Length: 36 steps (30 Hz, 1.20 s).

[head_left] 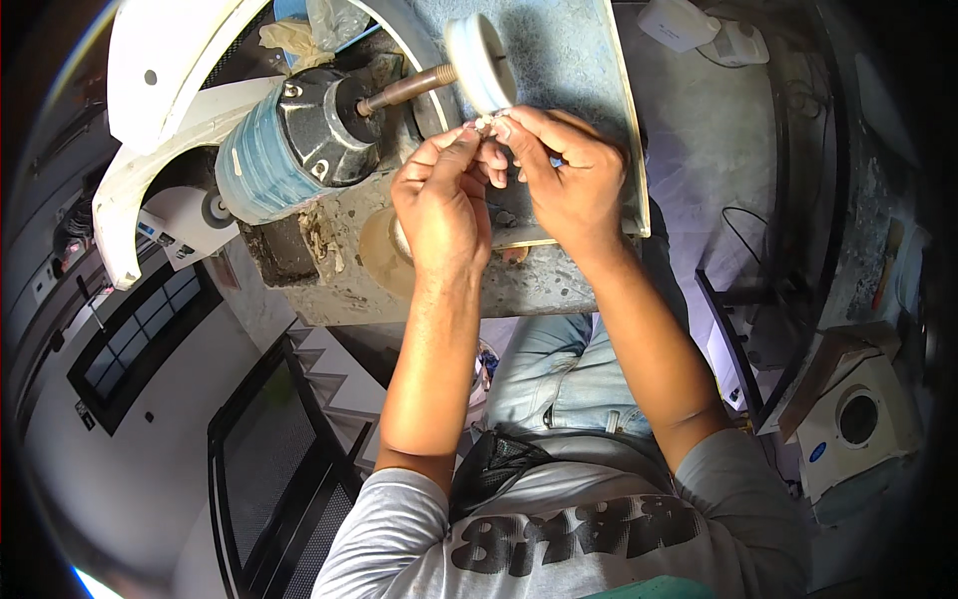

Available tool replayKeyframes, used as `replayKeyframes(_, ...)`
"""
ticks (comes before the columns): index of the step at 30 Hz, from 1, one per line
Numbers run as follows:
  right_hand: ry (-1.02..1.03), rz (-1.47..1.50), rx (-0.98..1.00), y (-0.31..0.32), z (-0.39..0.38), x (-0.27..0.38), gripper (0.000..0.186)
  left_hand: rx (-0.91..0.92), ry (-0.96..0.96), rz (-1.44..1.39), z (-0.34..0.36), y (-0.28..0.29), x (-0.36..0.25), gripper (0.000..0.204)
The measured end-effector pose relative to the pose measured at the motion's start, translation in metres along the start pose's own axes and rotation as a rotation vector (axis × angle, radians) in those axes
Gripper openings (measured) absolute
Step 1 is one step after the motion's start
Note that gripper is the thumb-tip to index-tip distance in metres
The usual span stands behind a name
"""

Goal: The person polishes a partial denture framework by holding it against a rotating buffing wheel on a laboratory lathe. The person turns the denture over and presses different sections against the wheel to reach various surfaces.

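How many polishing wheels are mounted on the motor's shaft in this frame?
1: a white wheel on the shaft's right end, just above the left hand and right hand. Any wheel on the motor's far side would be hidden by the white guard.

The small pale metallic piece (483, 124) pinched between the fingers (469, 135) of both hands is showing too small to tell its shape, and the fingertips are covering most of it. The left hand (442, 205) is hiding much of the round tan disc (377, 252) lying on the rough grey concrete worktop (349, 290). The white curved plastic guard (165, 75) at the far left is hiding the far side of the blue-grey cylindrical motor (284, 145). The lower edge is cutting off the person's grey printed shirt (559, 529).
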State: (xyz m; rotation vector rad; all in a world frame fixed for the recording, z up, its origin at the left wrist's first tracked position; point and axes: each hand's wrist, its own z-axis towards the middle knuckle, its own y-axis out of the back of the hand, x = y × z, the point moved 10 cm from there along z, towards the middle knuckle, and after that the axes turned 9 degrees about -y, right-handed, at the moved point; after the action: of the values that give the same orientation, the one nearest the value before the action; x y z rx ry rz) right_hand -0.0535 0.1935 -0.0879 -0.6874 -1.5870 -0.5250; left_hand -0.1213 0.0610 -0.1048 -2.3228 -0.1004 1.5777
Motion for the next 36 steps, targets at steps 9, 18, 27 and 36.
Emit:
replayKeyframes(9, -0.118, 0.038, -0.016, 0.005, 0.000, -0.007, 0.013, -0.151, -0.037, -0.092, -0.020, -0.005, 0.006, 0.012)
replayKeyframes(18, -0.221, 0.125, 0.006, 0.005, 0.002, -0.007, 0.012, -0.192, -0.040, -0.103, -0.022, -0.010, 0.007, 0.012)
replayKeyframes(27, -0.181, 0.129, 0.001, 0.004, 0.002, -0.007, 0.011, -0.198, -0.054, -0.097, -0.025, -0.011, 0.004, 0.013)
replayKeyframes(36, -0.199, 0.148, -0.004, 0.003, 0.002, -0.007, 0.011, -0.197, -0.054, -0.093, -0.023, -0.010, 0.005, 0.013)
